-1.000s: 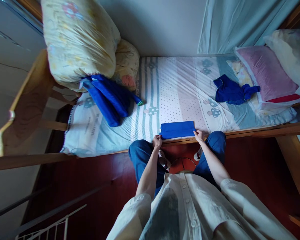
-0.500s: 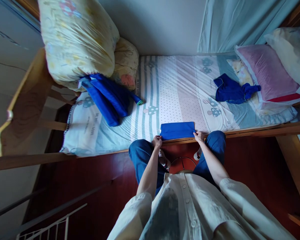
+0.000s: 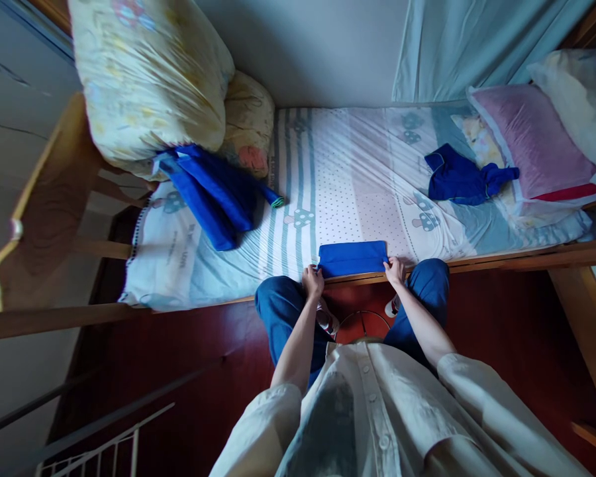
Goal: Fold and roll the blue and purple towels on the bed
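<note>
A flat blue folded cloth [image 3: 352, 258] lies at the front edge of the bed, forming a neat rectangle. My left hand [image 3: 312, 281] pinches its near left corner. At the near right corner, the fingers of my right hand [image 3: 394, 270] are closed on the same cloth. Farther left on the mattress, a bundle of blue garments [image 3: 213, 195] rests partly under a big yellow quilt bundle. Another crumpled blue garment [image 3: 464, 175] with thin light piping lies to the right, touching the bedding by the pink pillow.
The patterned bed sheet [image 3: 347, 179] covers the mattress. A yellow quilt bundle [image 3: 153, 79] stands at the left end, by a wooden headboard [image 3: 49, 212]. A pink pillow [image 3: 536, 142] lies at the right. White metal rails [image 3: 114, 440] show at lower left, above the red floor [image 3: 193, 391].
Both hands stay at the corners of the folded cloth, which lies in the same place. The left hand's fingers have shifted slightly; the view has moved a little.
</note>
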Tool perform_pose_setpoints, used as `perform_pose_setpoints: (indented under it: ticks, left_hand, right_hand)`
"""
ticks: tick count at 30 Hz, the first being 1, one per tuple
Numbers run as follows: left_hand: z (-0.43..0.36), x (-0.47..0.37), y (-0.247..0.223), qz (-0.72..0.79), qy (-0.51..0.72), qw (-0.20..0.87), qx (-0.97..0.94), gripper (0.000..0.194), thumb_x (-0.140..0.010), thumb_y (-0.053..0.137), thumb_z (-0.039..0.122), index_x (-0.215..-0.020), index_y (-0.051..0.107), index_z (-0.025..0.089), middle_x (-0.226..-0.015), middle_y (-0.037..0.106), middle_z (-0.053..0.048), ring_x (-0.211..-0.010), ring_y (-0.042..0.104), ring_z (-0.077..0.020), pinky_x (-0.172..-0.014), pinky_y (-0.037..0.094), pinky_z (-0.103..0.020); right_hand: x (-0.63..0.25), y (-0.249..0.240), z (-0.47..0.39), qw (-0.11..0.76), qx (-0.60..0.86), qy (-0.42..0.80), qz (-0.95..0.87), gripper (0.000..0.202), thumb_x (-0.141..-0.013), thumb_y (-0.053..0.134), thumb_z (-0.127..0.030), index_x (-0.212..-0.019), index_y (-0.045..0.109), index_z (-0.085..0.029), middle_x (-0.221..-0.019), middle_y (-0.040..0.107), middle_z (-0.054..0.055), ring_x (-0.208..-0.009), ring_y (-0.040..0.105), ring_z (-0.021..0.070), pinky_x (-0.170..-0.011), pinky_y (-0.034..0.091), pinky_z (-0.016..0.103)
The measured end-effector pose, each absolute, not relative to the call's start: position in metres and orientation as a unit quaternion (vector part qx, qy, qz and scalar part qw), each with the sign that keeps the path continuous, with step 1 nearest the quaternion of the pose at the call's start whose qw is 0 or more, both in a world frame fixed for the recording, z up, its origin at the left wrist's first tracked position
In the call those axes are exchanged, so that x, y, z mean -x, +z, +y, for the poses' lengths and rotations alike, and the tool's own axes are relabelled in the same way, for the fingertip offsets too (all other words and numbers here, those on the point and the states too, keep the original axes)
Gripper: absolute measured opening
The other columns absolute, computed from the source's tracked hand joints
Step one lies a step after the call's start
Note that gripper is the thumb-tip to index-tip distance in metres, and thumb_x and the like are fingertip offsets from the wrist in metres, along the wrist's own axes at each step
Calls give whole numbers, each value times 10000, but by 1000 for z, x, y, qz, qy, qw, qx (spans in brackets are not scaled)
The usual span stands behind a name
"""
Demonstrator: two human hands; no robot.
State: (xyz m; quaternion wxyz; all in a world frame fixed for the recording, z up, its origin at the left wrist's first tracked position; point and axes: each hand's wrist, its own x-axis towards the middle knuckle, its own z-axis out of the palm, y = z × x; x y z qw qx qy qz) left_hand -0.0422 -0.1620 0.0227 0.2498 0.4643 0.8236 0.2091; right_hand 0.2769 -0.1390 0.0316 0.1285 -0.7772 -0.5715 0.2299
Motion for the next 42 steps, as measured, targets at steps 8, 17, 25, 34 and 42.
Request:
perform_pose_setpoints:
  ticks: [8,17,25,34,42]
  left_hand:
    - [-177,31,22,638,191,218,-714,479,-973,503,272,-1429,536,130,-1523,537,-185,-1484,429,-294,-1238,344,-476]
    - [-176,34,-1,638,107,200,-736,681,-885,358,37,-1566,370,48,-1589,456,-214,-1565,290,-271,-1283,263,-512]
    - [-164,43,-7,632,44,189,-751,669,-921,309,34,-1589,338,54,-1598,433,-230,-1552,319,-273,-1285,247,-523]
    - [-169,45,2,611,7,186,-770,681,-903,326,33,-1583,340,42,-1542,491,-260,-1500,418,-287,-1267,258,-541]
    - [-186,40,14,637,72,221,-735,604,-861,359,15,-1430,548,89,-1438,605,-235,-1423,522,-280,-1224,341,-522]
  right_hand:
    - [-261,48,-155,133,587,151,-784,427,-1009,461,-230,-1398,628,-173,-1477,602,146,-1387,515,273,-1155,389,458]
    - [-265,32,-155,46,576,169,-798,667,-891,448,-30,-1555,450,-94,-1587,482,155,-1510,410,223,-1225,358,423]
    - [-267,24,-139,22,584,144,-798,610,-914,378,15,-1488,548,-102,-1522,550,162,-1463,486,242,-1203,404,451]
    - [-269,37,-144,-9,583,145,-799,612,-900,436,16,-1477,570,-140,-1501,568,159,-1439,517,235,-1178,436,436]
    - [-272,47,-158,27,592,190,-783,583,-866,507,31,-1381,665,-189,-1425,647,124,-1342,614,233,-1139,485,389]
